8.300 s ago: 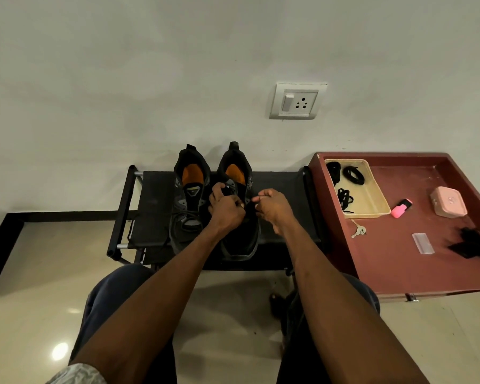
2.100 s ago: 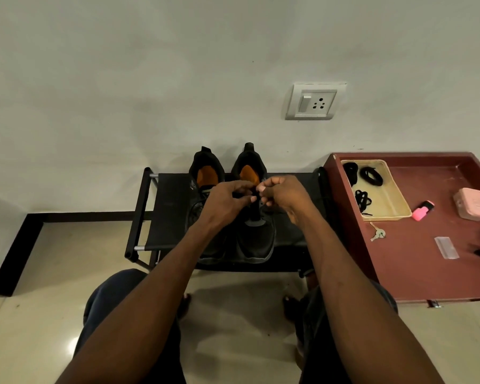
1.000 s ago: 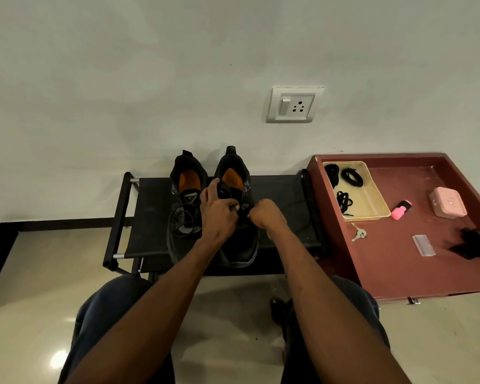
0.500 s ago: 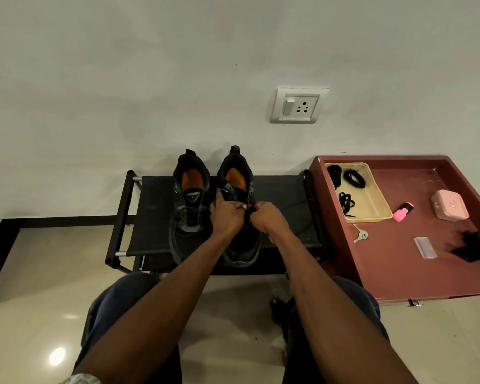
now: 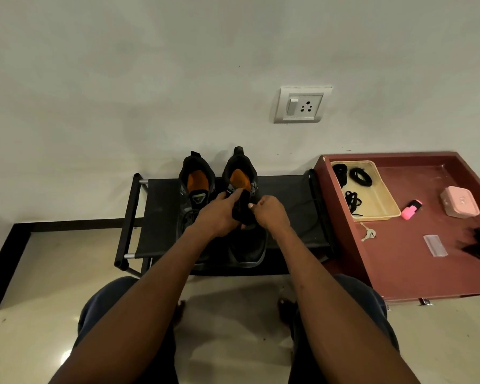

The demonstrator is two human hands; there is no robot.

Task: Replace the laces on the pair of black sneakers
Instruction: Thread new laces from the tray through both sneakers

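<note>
Sneakers: the pair stands side by side on a low black shoe rack (image 5: 161, 217) against the wall, heels to the wall, orange insoles showing.
Right sneaker (image 5: 248, 245): both hands work over its tongue and eyelet area; its toe points toward the person.
Left sneaker (image 5: 196, 187): loose dark lacing shows across its front, partly hidden by the left forearm.
Left hand (image 5: 219, 214): fingers curled round the dark tongue or lace bundle at the right sneaker's throat, holding it up.
Right hand (image 5: 269, 213): fingertips pinched together at the shoe's eyelet edge; it appears to grip a lace end, though black lace on black shoe is hard to make out.
Spare laces (image 5: 359, 177): black coils lie in a beige tray (image 5: 383, 198) on the red desk (image 5: 399, 259), well apart from the shoes.
Other things on the desk: a pink highlighter (image 5: 412, 209), a pink box (image 5: 459, 202), keys (image 5: 367, 234), a clear packet (image 5: 435, 245).
Risk: judged from here, the lace end could miss or skip an eyelet in the poor contrast, giving uneven lacing; a hard pull could tip the shoe off the rack.
Writing: a small logo on the left sneaker's tongue is too small to read; nothing else legible.
</note>
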